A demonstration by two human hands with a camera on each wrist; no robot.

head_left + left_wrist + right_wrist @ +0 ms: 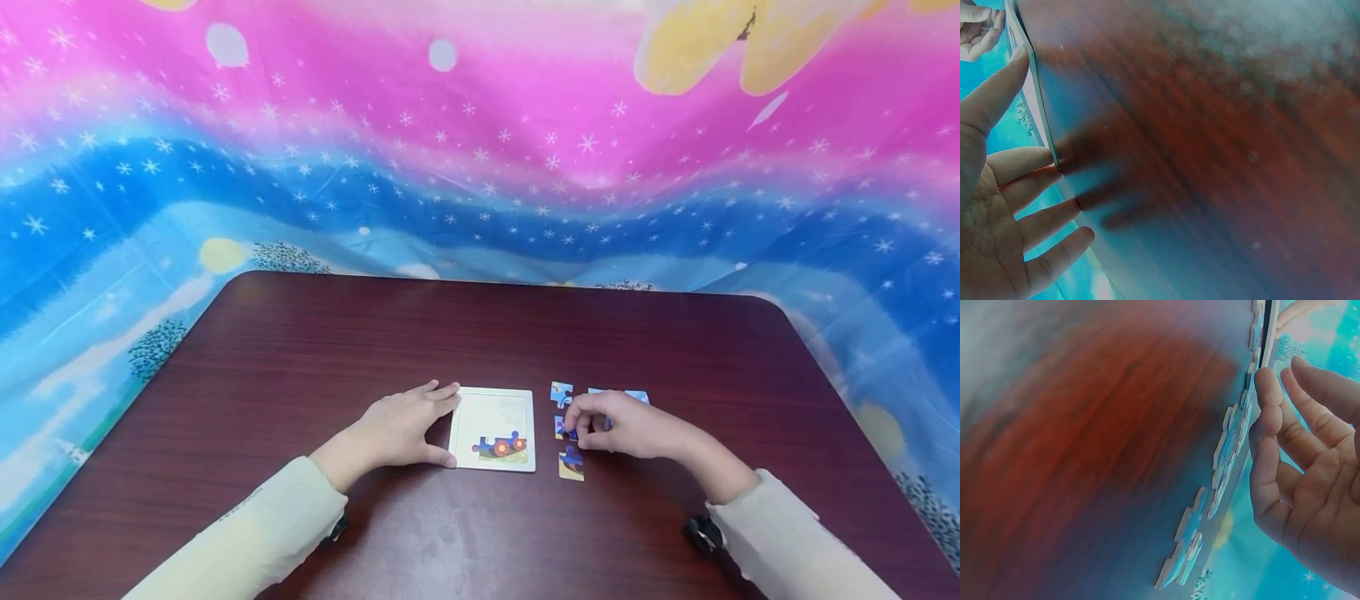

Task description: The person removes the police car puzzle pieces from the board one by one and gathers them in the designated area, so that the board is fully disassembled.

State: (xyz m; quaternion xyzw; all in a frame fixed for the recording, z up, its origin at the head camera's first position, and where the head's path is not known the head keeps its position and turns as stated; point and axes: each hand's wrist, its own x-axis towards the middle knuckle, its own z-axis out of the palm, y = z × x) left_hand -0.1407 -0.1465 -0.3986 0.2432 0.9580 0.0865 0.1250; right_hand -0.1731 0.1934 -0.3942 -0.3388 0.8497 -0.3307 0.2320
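My left hand (pixel 401 425) lies spread at the left side of a white puzzle tray (pixel 487 412), thumb and fingertips touching its edge. Within the tray, toward the lower right, sit joined puzzle pieces (pixel 501 448) showing red-and-yellow wheels. To the tray's right, my right hand (pixel 633 427) hovers over loose puzzle pieces, its fingers loosely bent. In the right wrist view, thumb and fingertips (pixel 1267 387) stand apart with no piece visible between them. A blue puzzle piece (pixel 561 393) and a tan-and-dark puzzle piece (pixel 571 467) lie near that hand; others are partly hidden beneath it.
Everything lies on a dark red-brown wooden table (pixel 390 333). Several wooden puzzle pieces (pixel 1225 447) appear edge-on in the right wrist view. A pink and blue patterned cloth (pixel 480 167) hangs behind and beside the table.
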